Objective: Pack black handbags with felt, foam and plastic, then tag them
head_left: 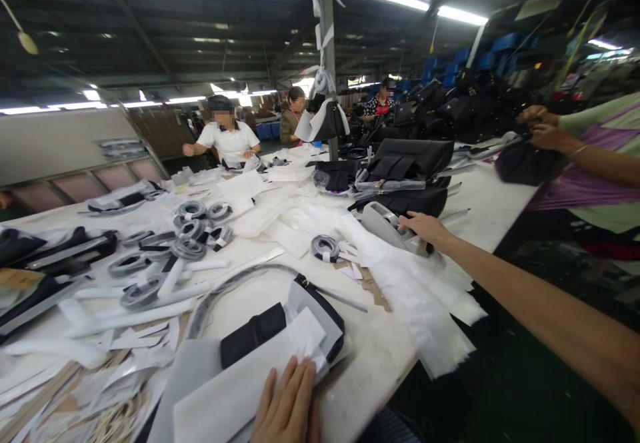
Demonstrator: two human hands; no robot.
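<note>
My left hand (287,406) lies flat on a white sheet (240,390) that covers a grey and black bag piece (280,330) at the near edge of the table. My right hand (425,226) reaches far out across the table and closes on a grey tape dispenser (387,224). A strip of white fleece padding (405,283) lies under my right arm and hangs over the table edge. A small roll of grey tape (325,246) sits just left of the dispenser.
Several grey tape rolls (193,230) and white strips (125,316) litter the long white table (370,356). Black bags (407,170) stand behind the dispenser. A pole (327,50) rises mid-table. A co-worker's hands (543,130) hold a black bag at right; other workers sit at the far end.
</note>
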